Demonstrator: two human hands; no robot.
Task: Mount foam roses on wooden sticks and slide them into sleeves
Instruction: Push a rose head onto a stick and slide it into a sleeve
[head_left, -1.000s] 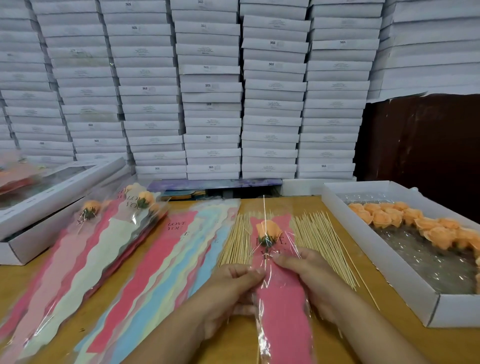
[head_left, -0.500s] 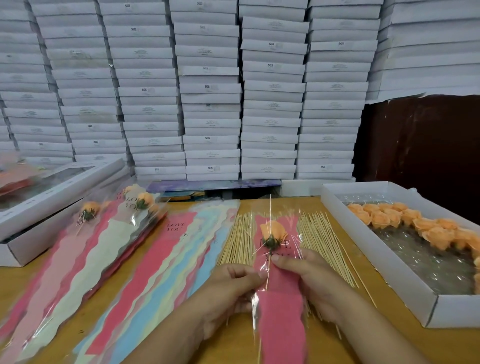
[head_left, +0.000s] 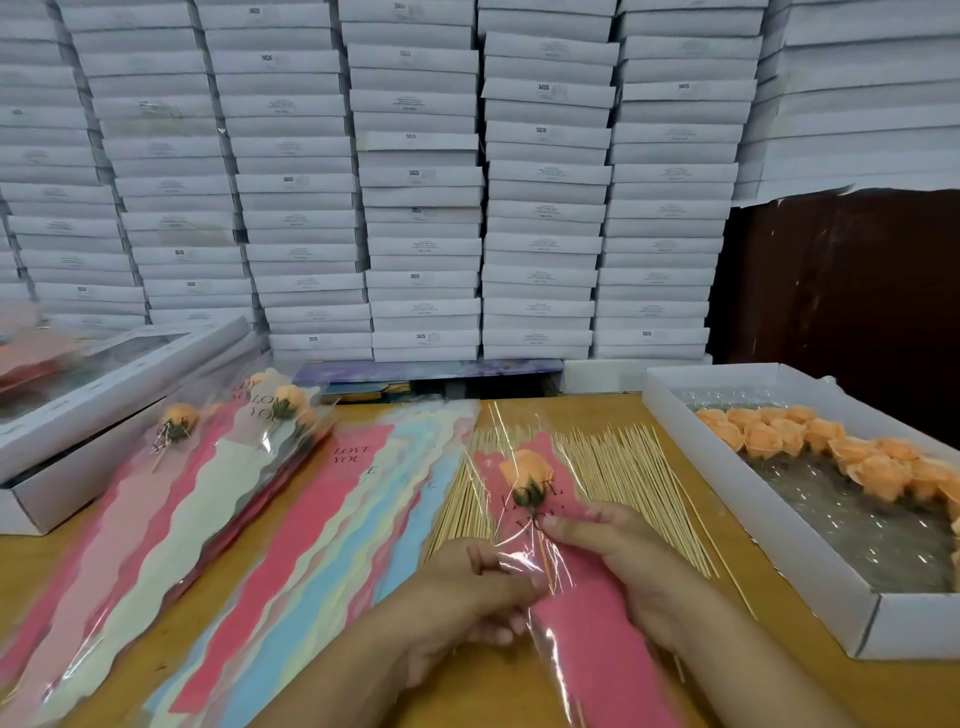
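An orange foam rose on a thin wooden stick lies inside a pink cellophane sleeve printed "LOVE YOU". My left hand grips the sleeve's left edge at mid-length. From the right, my right hand pinches the sleeve and stick just below the rose head. Loose wooden sticks lie fanned on the table beneath the sleeve. Empty sleeves in pink, blue and cream spread to the left.
A white box at the right holds several orange roses on clear film. Finished sleeved roses lie stacked at the left beside a flat windowed box. Stacked white boxes wall the back.
The sleeve with the rose has shifted slightly right and away from me. Both hands have kept their grip and moved with it.
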